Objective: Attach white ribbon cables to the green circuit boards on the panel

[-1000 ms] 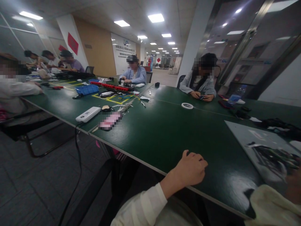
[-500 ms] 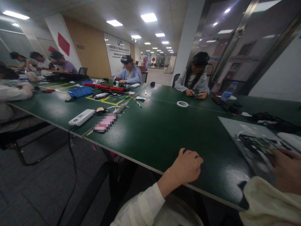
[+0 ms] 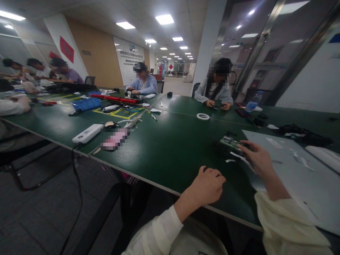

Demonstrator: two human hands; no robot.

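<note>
My right hand (image 3: 256, 156) has its thumb and fingers closed on the edge of a black device with an exposed green circuit board (image 3: 230, 144). The device is over the green table at the left edge of a grey mat (image 3: 289, 170). White strips hang or lie by its near side. My left hand (image 3: 205, 186) rests at the table's front edge, back upward, its fingers loosely bent and slightly apart. Nothing shows in it, though the fingertips are partly hidden.
A roll of white tape (image 3: 203, 116) lies farther back. To the left are a white power strip (image 3: 88, 133), a pink pixelated item (image 3: 115, 139) and a blue bin (image 3: 86, 103). A bottle (image 3: 253, 102) stands at the right. Co-workers sit across the table.
My right hand has carried the circuit-board device leftward off the grey mat to over the green table. My left hand has stayed at the table edge. The view has shifted slightly.
</note>
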